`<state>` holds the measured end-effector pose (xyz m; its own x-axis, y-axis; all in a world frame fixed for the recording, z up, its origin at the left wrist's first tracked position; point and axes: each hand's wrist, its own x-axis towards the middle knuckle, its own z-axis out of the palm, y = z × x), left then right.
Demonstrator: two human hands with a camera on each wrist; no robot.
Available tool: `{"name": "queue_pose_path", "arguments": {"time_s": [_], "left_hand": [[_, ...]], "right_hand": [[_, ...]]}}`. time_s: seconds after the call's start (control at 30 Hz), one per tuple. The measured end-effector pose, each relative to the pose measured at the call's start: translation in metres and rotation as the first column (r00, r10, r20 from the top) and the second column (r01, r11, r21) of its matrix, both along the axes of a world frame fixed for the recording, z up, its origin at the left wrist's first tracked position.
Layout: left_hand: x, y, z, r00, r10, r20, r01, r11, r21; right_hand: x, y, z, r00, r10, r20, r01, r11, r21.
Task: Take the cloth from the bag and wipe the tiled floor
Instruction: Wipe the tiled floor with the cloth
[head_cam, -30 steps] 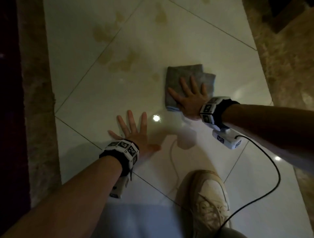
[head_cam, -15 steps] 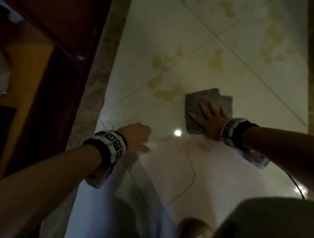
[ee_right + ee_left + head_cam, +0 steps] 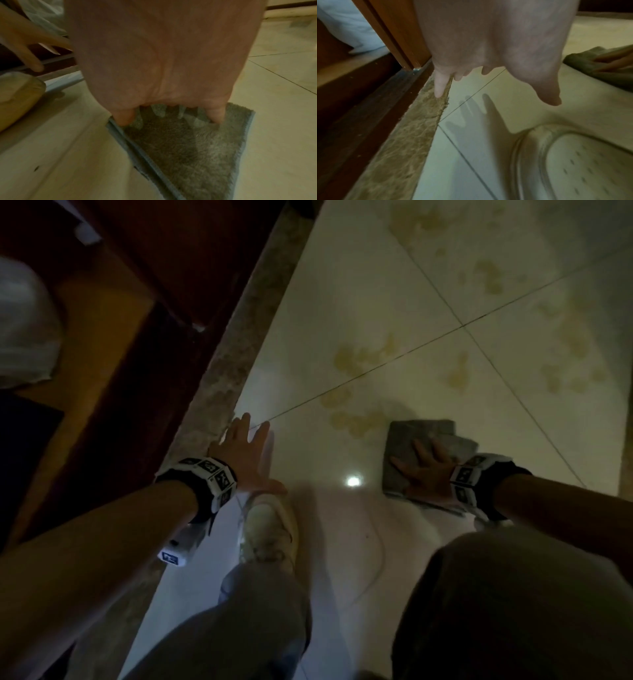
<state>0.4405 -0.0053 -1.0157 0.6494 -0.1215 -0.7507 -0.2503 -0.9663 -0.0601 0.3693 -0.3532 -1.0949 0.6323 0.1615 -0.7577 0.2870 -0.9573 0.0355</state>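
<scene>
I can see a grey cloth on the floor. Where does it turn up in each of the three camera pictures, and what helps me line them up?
Head: the grey cloth lies right of centre on the tiled floor, under the right hand.
Left wrist: only its corner shows at the right edge.
Right wrist: it fills the lower middle, below the fingers.
Shared landmark: the pale shoe, also seen at lower right and at the left edge.

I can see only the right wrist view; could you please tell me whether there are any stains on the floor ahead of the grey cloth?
Observer: Yes. Yellowish-brown stains lie on the pale floor tile, just beyond and left of the folded grey terry cloth.
Operator: Thank you. Where is the left hand?
Observer: The left hand, fingers straight and spread, is beside the mottled brown stone border strip, holding nothing.
Operator: Any stains further out?
Observer: More yellowish blotches spread across the far tiles.
</scene>
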Motion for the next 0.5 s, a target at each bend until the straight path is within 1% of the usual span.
{"name": "queue_pose_path", "arguments": {"time_s": [0.03, 0.1, 0.13, 0.2, 0.23, 0.3, 0.33, 0.37, 0.4, 0.47, 0.5], "left_hand": [[0.008, -0.005, -0.008, 1.000, 0.015, -0.006, -0.015, 1.000, -0.012], [0.023, -0.018, -0.022, 0.999, 0.043, -0.028, -0.044, 0.998, -0.035], [0.030, -0.022, -0.031, 0.998, 0.050, -0.036, -0.052, 0.998, -0.046], [0.043, -0.029, -0.047, 0.996, 0.066, -0.060, -0.068, 0.997, -0.045], [0.048, -0.032, -0.056, 0.994, 0.072, -0.076, -0.075, 0.997, -0.034], [0.050, -0.036, -0.068, 0.992, 0.099, -0.080, -0.099, 0.995, 0.001], [0.050, -0.038, -0.073, 0.990, 0.111, -0.084, -0.110, 0.994, 0.017], [0.050, -0.040, -0.078, 0.989, 0.121, -0.083, -0.119, 0.992, 0.029], [0.049, -0.042, -0.080, 0.989, 0.127, -0.079, -0.124, 0.992, 0.036], [0.053, -0.045, -0.087, 0.990, 0.119, -0.078, -0.115, 0.991, 0.064], [0.055, -0.047, -0.090, 0.990, 0.117, -0.081, -0.110, 0.991, 0.081]], "right_hand": [[0.002, -0.005, -0.003, 1.000, 0.022, 0.015, -0.023, 0.999, 0.031], [-0.003, -0.012, -0.013, 0.993, -0.029, 0.117, 0.011, 0.989, 0.151], [-0.007, -0.015, -0.018, 0.986, -0.045, 0.163, 0.014, 0.983, 0.184], [-0.014, -0.016, -0.024, 0.983, -0.039, 0.182, 0.014, 0.991, 0.134], [-0.015, -0.017, -0.025, 0.985, -0.061, 0.162, 0.042, 0.992, 0.115], [-0.013, -0.017, -0.019, 0.981, -0.078, 0.176, 0.055, 0.989, 0.135], [-0.015, -0.021, -0.026, 0.975, -0.067, 0.210, 0.035, 0.988, 0.150], [-0.013, -0.022, -0.024, 0.973, -0.066, 0.221, 0.033, 0.988, 0.150], [-0.014, -0.024, -0.025, 0.964, -0.049, 0.263, 0.002, 0.984, 0.176], [-0.017, -0.027, -0.031, 0.946, -0.029, 0.324, -0.036, 0.981, 0.193], [-0.019, -0.028, -0.032, 0.948, -0.033, 0.317, -0.028, 0.982, 0.185]]}}
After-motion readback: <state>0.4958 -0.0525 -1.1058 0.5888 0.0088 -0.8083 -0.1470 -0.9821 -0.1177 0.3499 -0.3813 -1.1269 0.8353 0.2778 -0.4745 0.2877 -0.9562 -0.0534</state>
